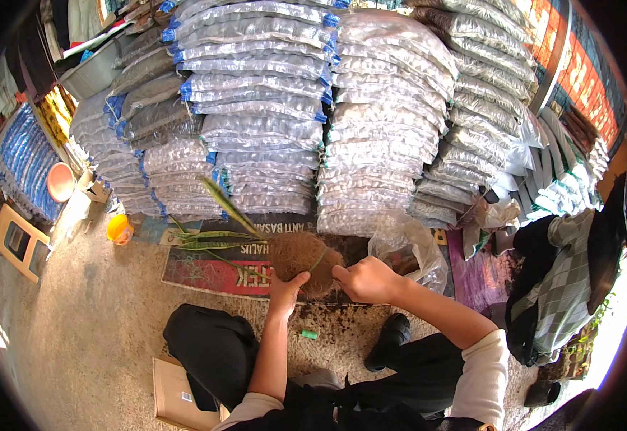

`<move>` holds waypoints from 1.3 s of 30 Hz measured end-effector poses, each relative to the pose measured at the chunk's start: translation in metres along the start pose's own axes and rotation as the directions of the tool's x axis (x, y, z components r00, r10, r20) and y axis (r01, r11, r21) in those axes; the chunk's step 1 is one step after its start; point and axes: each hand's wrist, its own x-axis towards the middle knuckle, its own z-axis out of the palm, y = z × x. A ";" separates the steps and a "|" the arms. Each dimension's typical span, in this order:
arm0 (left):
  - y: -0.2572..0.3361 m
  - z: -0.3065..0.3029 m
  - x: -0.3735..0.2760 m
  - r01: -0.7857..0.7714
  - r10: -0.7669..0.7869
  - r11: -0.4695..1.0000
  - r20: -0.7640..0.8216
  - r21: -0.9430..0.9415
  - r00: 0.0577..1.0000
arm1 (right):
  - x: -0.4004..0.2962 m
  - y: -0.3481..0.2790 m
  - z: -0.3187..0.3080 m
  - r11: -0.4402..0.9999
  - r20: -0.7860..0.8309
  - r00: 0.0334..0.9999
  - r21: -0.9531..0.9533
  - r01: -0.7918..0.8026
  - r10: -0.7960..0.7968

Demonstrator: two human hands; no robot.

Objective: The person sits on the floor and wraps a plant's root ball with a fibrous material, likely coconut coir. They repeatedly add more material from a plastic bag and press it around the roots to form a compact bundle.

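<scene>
A ball of brown coconut-like fibre (294, 257) wraps the base of a plant with long, yellow-edged green leaves (219, 235), which point to the left. Around the ball runs a thin green string. My left hand (287, 291) grips the ball from below, its thumb on the near side. At the ball's right end, my right hand (366, 280) is closed with its fingertips together; whether they pinch the string or fibre cannot be told. A clear plastic bag (416, 253) with dark brown material lies just beyond the right hand. A green spool (309, 334) rests on the floor between my legs.
Stacked filled plastic sacks (259, 129) form a wall in front. A printed banner sheet (200, 272) lies beneath the ball. At the left are an orange-yellow tub (120, 230) and a beige plastic stool (21, 242). A cardboard box (171, 388) holding a dark phone-like object sits by my left knee. A person in checked clothing (553, 291) is at the right.
</scene>
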 end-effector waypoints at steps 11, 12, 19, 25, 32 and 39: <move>-0.017 0.012 -0.009 -0.051 0.052 0.999 0.051 -0.005 0.997 | 0.002 -0.002 0.006 0.999 -0.077 0.997 -0.042 0.012 -0.015; -0.015 0.015 -0.008 -0.061 0.057 0.997 0.070 0.052 0.996 | 0.002 -0.002 0.006 0.999 -0.074 0.997 -0.035 0.019 -0.021; -0.004 0.013 -0.004 -0.007 0.005 1.000 0.091 0.021 0.996 | 0.005 -0.008 -0.008 0.998 0.038 0.997 0.012 0.059 -0.059; -0.006 0.013 -0.007 -0.009 -0.026 0.985 0.199 0.172 0.980 | 0.012 0.001 -0.018 0.998 0.021 0.998 0.002 0.059 -0.059; -0.003 0.013 -0.008 0.090 -0.139 0.973 0.230 0.211 0.963 | 0.014 0.011 -0.008 0.994 0.042 0.997 -0.093 0.064 -0.060; -0.016 0.007 -0.010 0.129 -0.109 0.986 0.178 -0.105 0.978 | 0.014 0.014 0.001 0.988 0.005 0.996 -0.126 0.086 -0.086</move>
